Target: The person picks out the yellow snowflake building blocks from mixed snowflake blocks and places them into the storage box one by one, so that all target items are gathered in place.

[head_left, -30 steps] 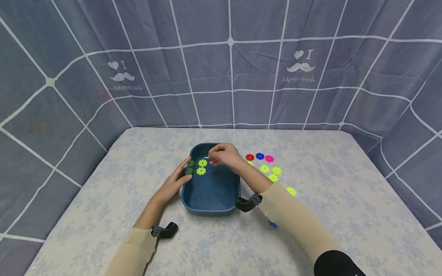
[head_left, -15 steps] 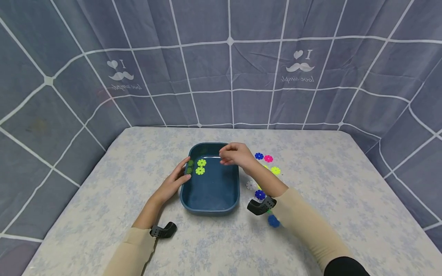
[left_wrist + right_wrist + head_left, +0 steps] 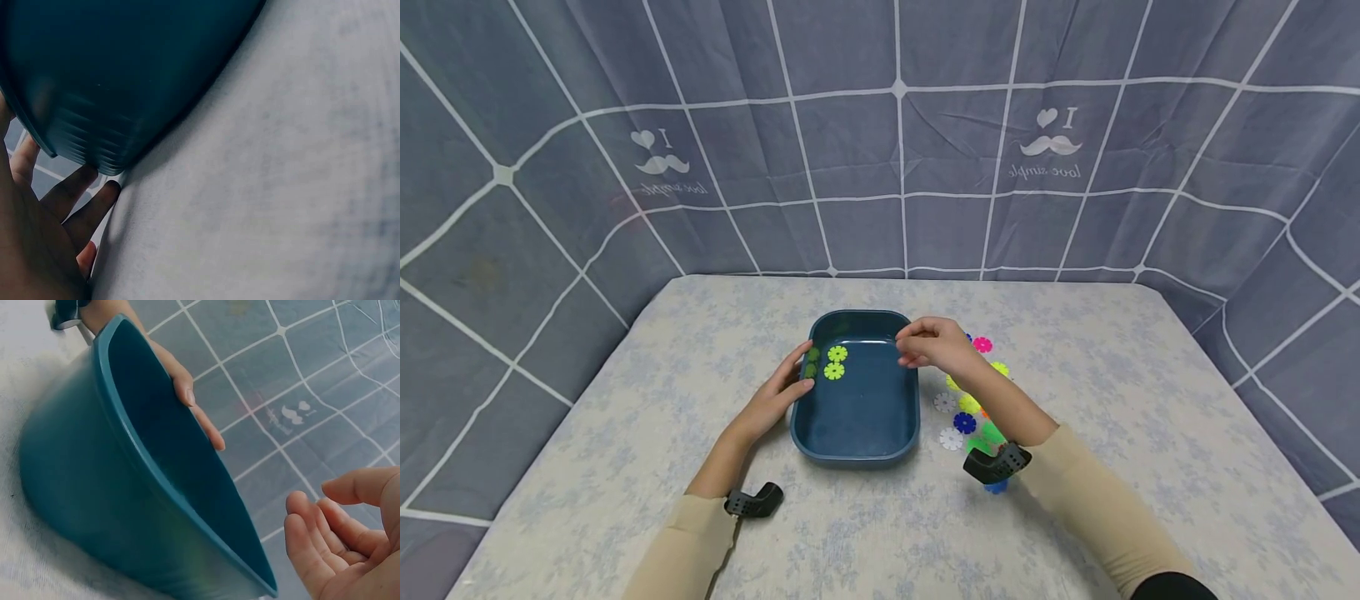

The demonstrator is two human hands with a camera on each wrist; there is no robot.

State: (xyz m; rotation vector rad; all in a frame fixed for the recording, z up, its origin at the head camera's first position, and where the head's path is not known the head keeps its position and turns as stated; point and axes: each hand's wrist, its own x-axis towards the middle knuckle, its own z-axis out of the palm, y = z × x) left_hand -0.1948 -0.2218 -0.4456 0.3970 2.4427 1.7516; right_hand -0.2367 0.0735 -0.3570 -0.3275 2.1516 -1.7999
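Observation:
A deep dark-teal plastic basin (image 3: 865,425) stands on the table. Two yellow notched plastic discs (image 3: 836,362) lie inside it near the left wall, with darker images of them on that wall. My left hand (image 3: 775,398) holds the basin's left side; thumb and a finger reach over the rim, while other fingers touch the outer wall in the left wrist view. My right hand (image 3: 942,347) hovers over the basin's right rim. Its fingers (image 3: 306,550) are loosely bent, apart from the thumb, with nothing between them.
Right of the basin lie several loose notched discs: white (image 3: 951,438), dark blue (image 3: 965,423), green (image 3: 992,432), pink (image 3: 982,344) and yellow. My right forearm covers part of them. A grey-blue curtain (image 3: 955,225) with white lines hangs behind the patterned tablecloth (image 3: 820,542).
My right hand has moved right, from above the inside of the basin to its right rim, uncovering more discs on the table. The left hand has kept its place on the basin.

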